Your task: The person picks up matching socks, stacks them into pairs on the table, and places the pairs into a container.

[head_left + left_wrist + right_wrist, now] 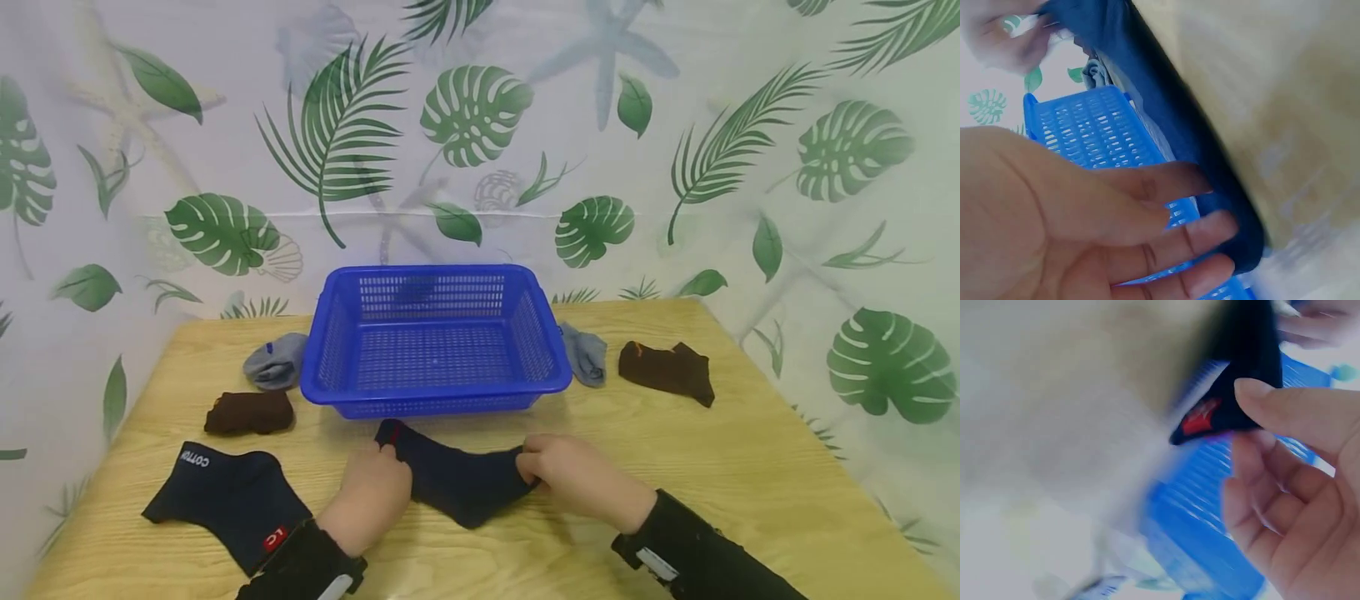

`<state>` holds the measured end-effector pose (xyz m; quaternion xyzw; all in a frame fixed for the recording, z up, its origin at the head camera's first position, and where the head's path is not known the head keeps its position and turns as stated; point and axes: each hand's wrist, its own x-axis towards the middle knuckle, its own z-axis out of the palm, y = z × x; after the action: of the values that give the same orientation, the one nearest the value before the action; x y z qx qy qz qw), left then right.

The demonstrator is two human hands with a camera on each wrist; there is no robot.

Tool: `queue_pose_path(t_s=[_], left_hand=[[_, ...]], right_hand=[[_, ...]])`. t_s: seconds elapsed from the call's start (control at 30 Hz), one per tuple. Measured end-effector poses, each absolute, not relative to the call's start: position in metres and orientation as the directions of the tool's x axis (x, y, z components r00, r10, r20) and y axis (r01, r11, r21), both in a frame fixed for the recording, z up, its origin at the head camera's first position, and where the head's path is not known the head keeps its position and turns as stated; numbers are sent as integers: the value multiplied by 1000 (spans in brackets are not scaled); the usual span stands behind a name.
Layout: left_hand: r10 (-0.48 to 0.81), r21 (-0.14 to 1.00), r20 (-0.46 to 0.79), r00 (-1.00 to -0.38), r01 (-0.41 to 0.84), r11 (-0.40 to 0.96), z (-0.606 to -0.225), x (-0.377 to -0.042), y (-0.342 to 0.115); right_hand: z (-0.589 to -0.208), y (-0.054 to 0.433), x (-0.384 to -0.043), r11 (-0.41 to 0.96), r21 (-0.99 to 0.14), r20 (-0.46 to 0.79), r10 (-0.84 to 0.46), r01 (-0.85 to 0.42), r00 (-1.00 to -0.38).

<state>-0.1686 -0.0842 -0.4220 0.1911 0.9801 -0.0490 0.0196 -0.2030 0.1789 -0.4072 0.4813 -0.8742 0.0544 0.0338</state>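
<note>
A dark navy sock (465,482) is stretched sideways between the two hands, low in front of the blue basket (435,398). At its left end, by a small red mark, the left hand (372,492) grips the fabric. The right hand (581,477) pinches the other end; in the right wrist view its thumb (1254,394) presses a corner with a red patch. Left of the left hand, a second navy sock (225,492) lies flat, with white "COTTON" lettering and a red "LC" label, partly overlapped by the left sleeve.
Beside the basket's left side lie a grey sock (276,361) and a folded brown sock (250,412). Another grey sock (585,354) touches its right side, with a brown sock (667,371) farther right. A leaf-patterned cloth (465,167) hangs behind the wooden table (712,483).
</note>
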Motion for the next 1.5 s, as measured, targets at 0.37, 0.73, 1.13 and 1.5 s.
queue_pose_path(t_s=[0.37, 0.73, 1.13, 1.5], left_hand=[[468, 110, -56, -882, 460, 881, -420, -170, -77], [454, 243, -396, -798, 386, 890, -435, -171, -99], [504, 429, -329, -798, 350, 833, -416, -186, -129], [73, 566, -33, -997, 41, 823, -390, -172, -287]], right_hand=[[-400, 142, -198, 716, 0, 35, -697, -698, -716], [-430, 119, -200, 881, 150, -278, -398, -449, -874], [-420, 119, -210, 875, 33, -308, -451, -483, -838], [-389, 178, -206, 836, -361, -334, -529, -412, -780]])
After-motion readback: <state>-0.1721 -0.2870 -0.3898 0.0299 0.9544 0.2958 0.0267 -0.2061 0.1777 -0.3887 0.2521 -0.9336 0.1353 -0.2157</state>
